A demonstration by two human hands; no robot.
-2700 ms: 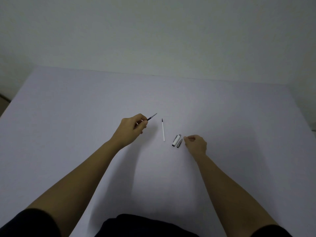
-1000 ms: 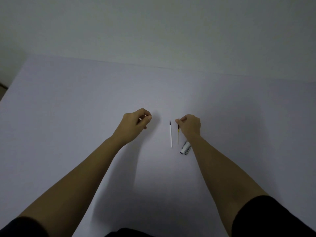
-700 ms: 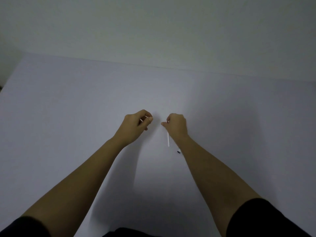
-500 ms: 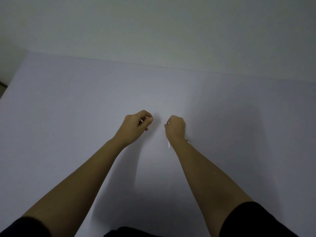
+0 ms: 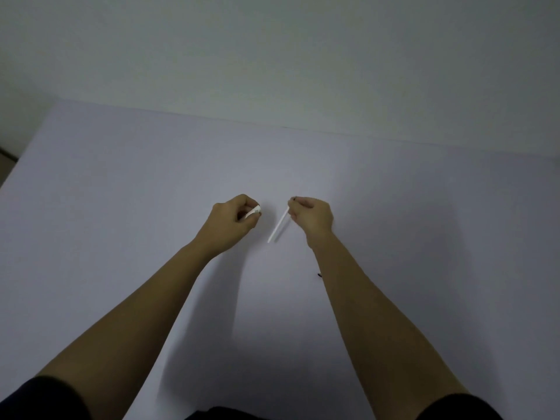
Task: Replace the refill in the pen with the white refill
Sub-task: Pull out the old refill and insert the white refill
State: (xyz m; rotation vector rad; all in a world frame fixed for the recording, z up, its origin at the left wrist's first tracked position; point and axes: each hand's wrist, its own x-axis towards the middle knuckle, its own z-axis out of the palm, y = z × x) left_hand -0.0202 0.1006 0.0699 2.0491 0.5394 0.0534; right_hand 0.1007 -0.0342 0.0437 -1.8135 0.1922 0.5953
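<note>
Since half a second ago the right hand has lifted the white refill up off the table. Before, only a short bit of it poked out below the fist; now most of its length shows, slanting down and to the left from the fingertips. Its dark tip sits right at the pinched fingers, and the lower end hangs near the surface, though I can't tell if it's touching. So that hand is closed narrow around the top end of the refill.

Meanwhile the left hand hasn't really budged. It's curled into a loose fist around the pen barrel, with just a pale, shiny end sticking out by the thumb. The two hands are near each other but apart.

One tiny dark thing peeks out just left of the right forearm, too small to say what it is.

Surface is a plain pale lavender-grey tabletop, matte and dimly lit, with soft arm shadows falling toward the viewer. Behind it is a bare off-white wall, and at the far left edge a sliver of darker floor. Dark short sleeves show at the bottom corners.
</note>
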